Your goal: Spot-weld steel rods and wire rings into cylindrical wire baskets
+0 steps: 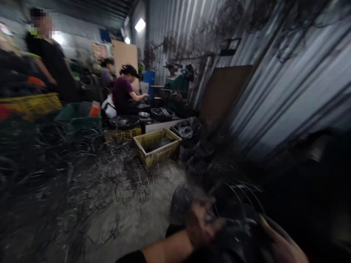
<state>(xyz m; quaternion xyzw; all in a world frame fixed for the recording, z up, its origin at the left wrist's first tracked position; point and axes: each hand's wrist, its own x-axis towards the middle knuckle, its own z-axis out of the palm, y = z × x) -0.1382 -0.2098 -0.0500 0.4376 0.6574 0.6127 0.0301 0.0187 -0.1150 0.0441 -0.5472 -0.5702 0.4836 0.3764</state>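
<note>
My left hand (203,223) reaches in from the bottom centre, blurred by motion, with its fingers curled on a dark bundle of wire rings (236,215). My right hand (279,244) lies at the bottom right against the same dark bundle; its fingers are smeared and partly hidden. The bundle is black, round and coiled, low in the head view.
Tangled wire loops (68,182) cover the floor at left. A yellow crate (157,146) stands mid-floor, with dark wire coils (204,149) beside it. A corrugated metal wall (287,91) runs along the right. A seated person (124,93) works at the back; another person (52,58) stands at left.
</note>
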